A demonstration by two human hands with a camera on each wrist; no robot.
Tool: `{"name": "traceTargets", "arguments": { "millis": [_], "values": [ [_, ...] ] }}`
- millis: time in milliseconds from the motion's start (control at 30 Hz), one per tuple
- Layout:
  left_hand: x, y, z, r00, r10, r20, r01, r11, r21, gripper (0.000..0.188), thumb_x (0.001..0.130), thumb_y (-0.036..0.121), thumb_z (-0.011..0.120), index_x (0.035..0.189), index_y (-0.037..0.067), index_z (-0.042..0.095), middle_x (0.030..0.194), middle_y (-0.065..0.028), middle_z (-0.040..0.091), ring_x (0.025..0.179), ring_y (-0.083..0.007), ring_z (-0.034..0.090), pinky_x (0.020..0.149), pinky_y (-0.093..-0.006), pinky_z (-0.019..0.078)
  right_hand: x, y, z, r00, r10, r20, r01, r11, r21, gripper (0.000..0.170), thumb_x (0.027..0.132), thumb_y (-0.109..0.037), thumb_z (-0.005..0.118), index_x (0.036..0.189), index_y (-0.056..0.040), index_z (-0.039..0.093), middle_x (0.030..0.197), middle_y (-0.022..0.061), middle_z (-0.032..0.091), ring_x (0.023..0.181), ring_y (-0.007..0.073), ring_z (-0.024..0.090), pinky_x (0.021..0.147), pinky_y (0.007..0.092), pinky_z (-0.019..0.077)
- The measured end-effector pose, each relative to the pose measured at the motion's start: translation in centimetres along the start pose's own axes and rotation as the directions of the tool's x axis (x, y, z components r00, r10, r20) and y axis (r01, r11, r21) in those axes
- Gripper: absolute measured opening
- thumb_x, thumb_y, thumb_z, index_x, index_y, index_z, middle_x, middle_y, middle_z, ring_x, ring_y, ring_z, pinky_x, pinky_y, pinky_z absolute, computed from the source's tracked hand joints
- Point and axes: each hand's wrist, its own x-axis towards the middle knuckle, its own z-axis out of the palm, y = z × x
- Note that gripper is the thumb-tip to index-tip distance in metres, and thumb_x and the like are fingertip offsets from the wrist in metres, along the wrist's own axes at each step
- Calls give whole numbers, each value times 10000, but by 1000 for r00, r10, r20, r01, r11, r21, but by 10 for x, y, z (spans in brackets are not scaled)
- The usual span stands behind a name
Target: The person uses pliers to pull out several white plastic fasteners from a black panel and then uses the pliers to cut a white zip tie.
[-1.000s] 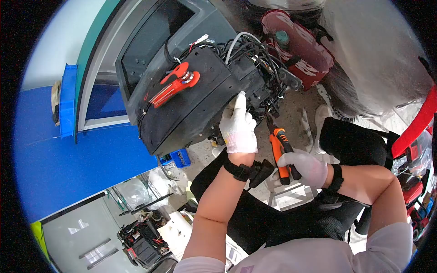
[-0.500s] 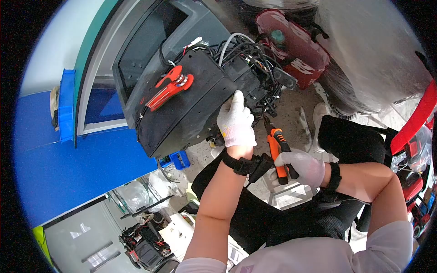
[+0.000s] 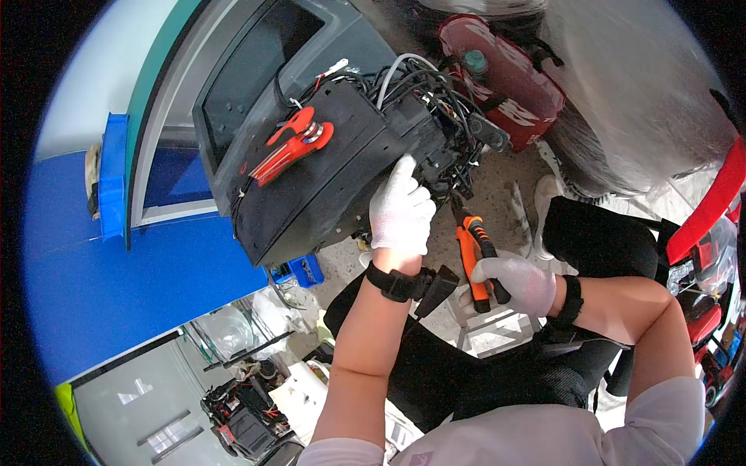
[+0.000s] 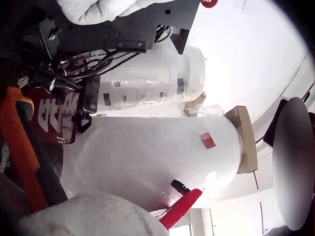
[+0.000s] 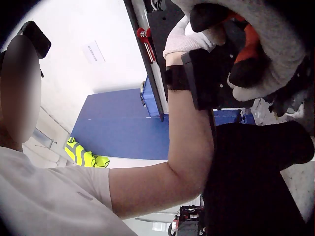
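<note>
Right hand point(image 3: 519, 284) grips one pliers point(image 3: 470, 252) — left point(image 3: 400, 213) touches one housing point(image 3: 350, 144).

In the head view, a blue table point(image 3: 155, 287) is filling the left of the frame, with a blue bin point(image 3: 114, 175) resting on it toward the upper left. A yellow-green vest point(image 3: 68, 412) is showing at the lower left edge, and some black machinery point(image 3: 249, 423) is sitting at the bottom, left of centre. At the upper right, a dark red bag point(image 3: 536, 116) with white markings is lying near a large plastic-wrapped bundle point(image 3: 629, 85). A red bar point(image 3: 703, 210) is slanting along the right edge. In the right wrist view, a paper notice point(image 5: 95, 53) is hanging on the white wall point(image 5: 110, 32), upper left.
</note>
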Motion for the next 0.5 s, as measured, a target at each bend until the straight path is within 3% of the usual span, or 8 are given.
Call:
{"name": "traceTargets", "arguments": {
  "millis": [33,167,233,333,433,500],
  "values": [
    [-3,-1,4,993,63,-103,-55,996,74,231,974,198,418,1101,41,531,532,59,283,385,-53,266,357,-203,229,-2,-2,1,1000,-1,-1,1,1000,-1,316,780,-222,582,997,-7,503,834,109,601,700,195,645,573,287,519],
    [-7,-8,13,963,136,-234,-116,988,97,223,941,138,488,1108,3,549,557,55,299,393,-51,265,355,-216,215,-10,-11,8,997,21,-72,-27,996,-86,379,740,-192,605,1038,13,492,780,75,567,658,163,580,544,247,436],
    [-5,-11,14,933,255,-252,-203,955,216,146,820,74,661,928,52,566,626,48,437,392,-39,316,345,-213,236,-12,-13,11,996,20,-82,-27,996,-90,380,735,-204,609,1033,4,498,767,61,557,634,147,559,518,234,399],
    [2,-12,19,892,293,-344,-193,935,298,141,814,104,680,887,66,566,598,55,419,392,-33,305,346,-205,225,-13,-14,11,997,31,-74,-37,996,-85,388,728,-204,611,1039,-2,499,762,52,553,611,138,531,511,230,380],
    [3,-12,20,899,298,-320,-201,932,302,148,811,131,692,840,80,556,571,62,391,392,-29,297,344,-202,217,-3,-3,2,998,15,-67,-24,991,-131,368,738,-183,591,1035,11,495,774,77,574,662,169,582,555,253,460],
    [1,-13,24,900,294,-322,-201,935,292,137,833,130,666,794,103,538,554,69,338,386,-34,276,343,-207,213,0,1,0,998,61,-22,-60,997,38,343,751,-157,565,1026,33,489,782,112,596,725,214,628,650,297,537]
  ]
}}
